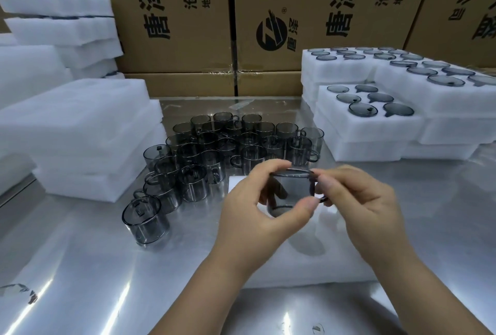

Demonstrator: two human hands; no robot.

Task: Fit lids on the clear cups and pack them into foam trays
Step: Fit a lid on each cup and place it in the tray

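Note:
A smoky clear cup (288, 193) is held above a white foam tray (316, 262) that lies on the metal table in front of me. My left hand (252, 216) grips the cup's body between thumb and fingers. My right hand (362, 208) pinches the cup's rim and handle side, where a lid edge seems to sit. Several more smoky cups (222, 152) stand grouped on the table behind, some with lids inside. A single cup (145, 223) stands nearest at the left.
Foam trays holding packed lidded cups (373, 104) are stacked at the right. Plain foam slabs (80, 130) are piled at the left. Cardboard boxes (188, 18) wall off the back. The shiny table (80, 267) extends toward me.

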